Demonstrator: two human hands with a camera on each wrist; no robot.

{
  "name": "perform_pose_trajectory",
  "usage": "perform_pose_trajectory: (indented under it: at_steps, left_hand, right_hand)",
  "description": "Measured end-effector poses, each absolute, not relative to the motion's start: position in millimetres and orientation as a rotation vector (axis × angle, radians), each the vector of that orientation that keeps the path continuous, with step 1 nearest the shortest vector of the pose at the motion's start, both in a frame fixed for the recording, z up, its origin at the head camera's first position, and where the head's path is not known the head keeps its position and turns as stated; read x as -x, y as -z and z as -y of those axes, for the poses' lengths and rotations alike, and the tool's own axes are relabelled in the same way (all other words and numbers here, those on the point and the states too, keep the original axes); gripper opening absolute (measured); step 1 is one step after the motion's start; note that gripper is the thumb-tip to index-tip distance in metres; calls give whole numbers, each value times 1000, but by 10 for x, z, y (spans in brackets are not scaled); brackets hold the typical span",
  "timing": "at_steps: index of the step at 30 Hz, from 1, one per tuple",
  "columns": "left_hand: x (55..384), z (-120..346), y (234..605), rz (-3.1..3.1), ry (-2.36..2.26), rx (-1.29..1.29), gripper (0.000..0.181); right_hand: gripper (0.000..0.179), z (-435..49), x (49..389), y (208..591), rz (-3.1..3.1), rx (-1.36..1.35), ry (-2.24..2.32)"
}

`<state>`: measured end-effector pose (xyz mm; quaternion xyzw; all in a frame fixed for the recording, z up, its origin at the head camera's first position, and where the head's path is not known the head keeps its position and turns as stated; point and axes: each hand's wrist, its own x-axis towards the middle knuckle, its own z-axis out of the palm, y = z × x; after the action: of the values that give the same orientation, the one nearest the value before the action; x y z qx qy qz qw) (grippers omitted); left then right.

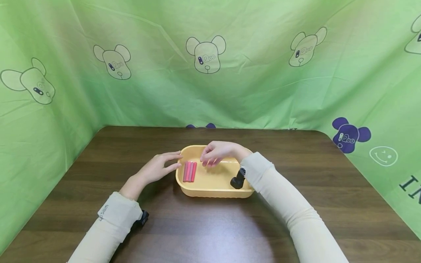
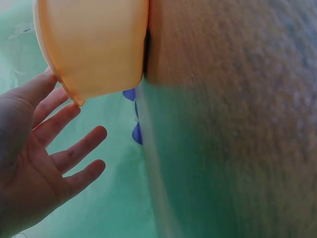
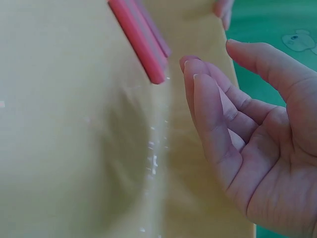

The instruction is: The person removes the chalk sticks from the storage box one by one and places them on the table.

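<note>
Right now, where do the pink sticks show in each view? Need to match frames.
Head: the pink sticks lie side by side in the left end of the yellow tray.
Left wrist: not in it; the yellow tray's outside shows at upper left.
Right wrist: at the top edge, just left of centre.
Shared landmark: the yellow tray, in all three.

Left hand (image 1: 160,168) left of frame centre, fingers (image 2: 81,148) spread. Right hand (image 1: 218,151) near centre, fingers loosely bent, thumb (image 3: 267,64) apart.
</note>
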<state>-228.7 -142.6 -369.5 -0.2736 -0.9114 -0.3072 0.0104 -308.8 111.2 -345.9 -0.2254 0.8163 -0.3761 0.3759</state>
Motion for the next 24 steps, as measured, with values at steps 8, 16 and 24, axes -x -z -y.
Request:
perform_pose_trajectory:
  at_steps: [8, 16, 24]
  left_hand:
    - [2286, 1421, 3699, 2841, 964, 850, 42]
    - [2287, 1417, 3708, 2842, 965, 852, 43]
    - [2283, 1409, 3700, 2840, 966, 844, 42]
  right_hand:
    - [23, -994, 3085, 3588, -2070, 554, 929]
    - [17, -924, 3095, 3685, -2069, 515, 890]
    - [17, -867, 3084, 3700, -2079, 446, 876]
